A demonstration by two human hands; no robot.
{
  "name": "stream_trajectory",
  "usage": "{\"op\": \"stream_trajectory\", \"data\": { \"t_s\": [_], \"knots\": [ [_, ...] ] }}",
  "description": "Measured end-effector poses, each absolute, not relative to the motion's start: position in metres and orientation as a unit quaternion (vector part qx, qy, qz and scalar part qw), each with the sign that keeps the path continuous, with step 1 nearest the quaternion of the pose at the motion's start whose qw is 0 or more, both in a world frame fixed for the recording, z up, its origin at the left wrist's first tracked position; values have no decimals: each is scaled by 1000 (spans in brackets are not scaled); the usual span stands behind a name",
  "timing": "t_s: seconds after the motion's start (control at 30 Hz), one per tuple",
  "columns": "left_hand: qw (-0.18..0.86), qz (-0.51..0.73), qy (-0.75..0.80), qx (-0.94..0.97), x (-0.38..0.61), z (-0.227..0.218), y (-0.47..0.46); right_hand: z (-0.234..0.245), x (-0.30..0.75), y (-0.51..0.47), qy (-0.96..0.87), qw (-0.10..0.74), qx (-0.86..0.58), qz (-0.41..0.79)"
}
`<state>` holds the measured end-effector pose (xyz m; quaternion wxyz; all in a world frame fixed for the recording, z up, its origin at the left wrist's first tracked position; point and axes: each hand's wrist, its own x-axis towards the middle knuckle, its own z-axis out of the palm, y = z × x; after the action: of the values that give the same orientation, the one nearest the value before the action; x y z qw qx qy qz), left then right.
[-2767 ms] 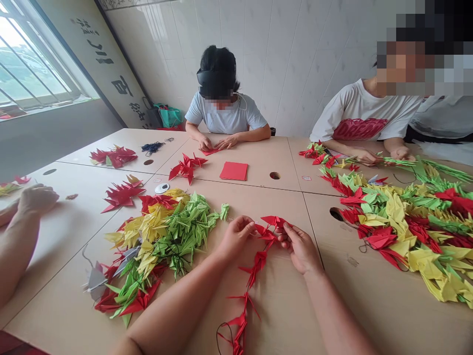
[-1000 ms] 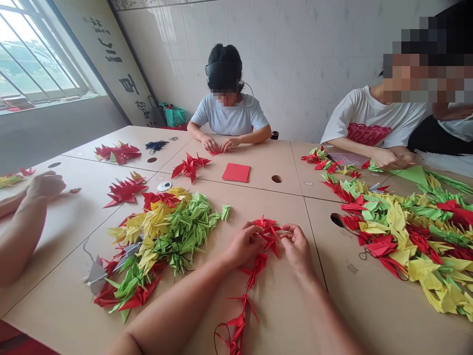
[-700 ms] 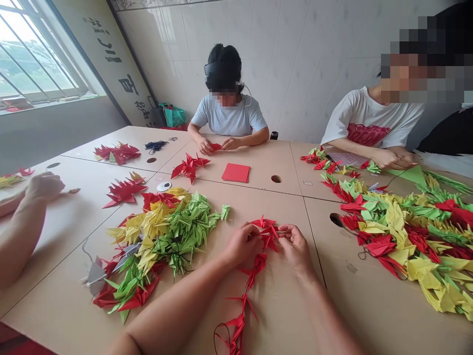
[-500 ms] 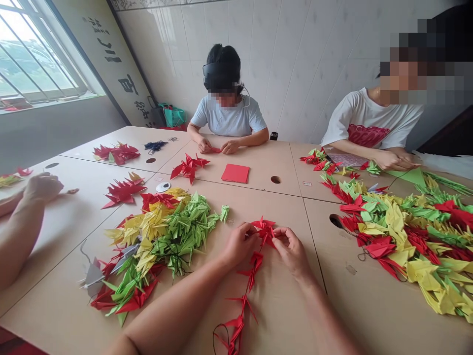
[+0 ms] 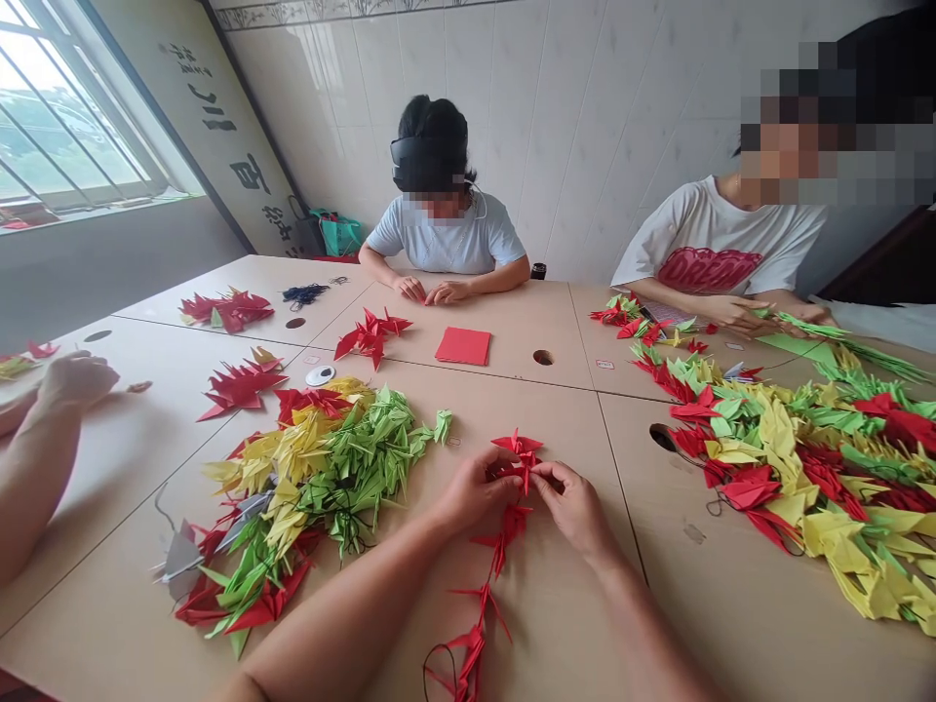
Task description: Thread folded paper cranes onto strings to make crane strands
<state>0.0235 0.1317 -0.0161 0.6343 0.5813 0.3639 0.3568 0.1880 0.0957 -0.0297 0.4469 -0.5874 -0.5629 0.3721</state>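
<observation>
My left hand [image 5: 479,487] and my right hand [image 5: 574,509] meet over a string of red origami cranes [image 5: 474,639] that runs down the table toward me. Both hands are closed, pinching the folded paper of the upper red crane [image 5: 522,447] from its two sides. Its wings spread out beyond my fingertips. Part of the crane is hidden behind my fingers. A dark cord loop [image 5: 433,673] lies by the string's lower end. Left of my left hand rests a heap of green paper cranes [image 5: 366,468] with yellow cranes [image 5: 307,439] beside it.
On the right lies a large pile of strung cranes [image 5: 804,468]. Loose red cranes [image 5: 371,336] and a stack of red paper squares [image 5: 463,346] are farther back. Two co-workers sit across the table; another person's arm [image 5: 44,448] reaches in at left. The table has round holes [image 5: 543,358].
My hands have slid slightly down the crane, nearer to me, and my fingers have come closer together. The co-worker at right now holds green strands. The view has shifted a little.
</observation>
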Motion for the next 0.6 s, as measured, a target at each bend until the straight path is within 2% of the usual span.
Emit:
{"op": "stream_trajectory", "data": {
  "t_s": [0.27,0.43,0.6],
  "knots": [
    [654,389,324,562,26,-18,132,-28,184,95,-512,422,-575,479],
    [678,370,310,554,25,-16,134,-24,185,96,-490,419,-586,491],
    [644,331,302,621,21,-11,134,-24,187,95,-485,424,-572,509]
  ]
}}
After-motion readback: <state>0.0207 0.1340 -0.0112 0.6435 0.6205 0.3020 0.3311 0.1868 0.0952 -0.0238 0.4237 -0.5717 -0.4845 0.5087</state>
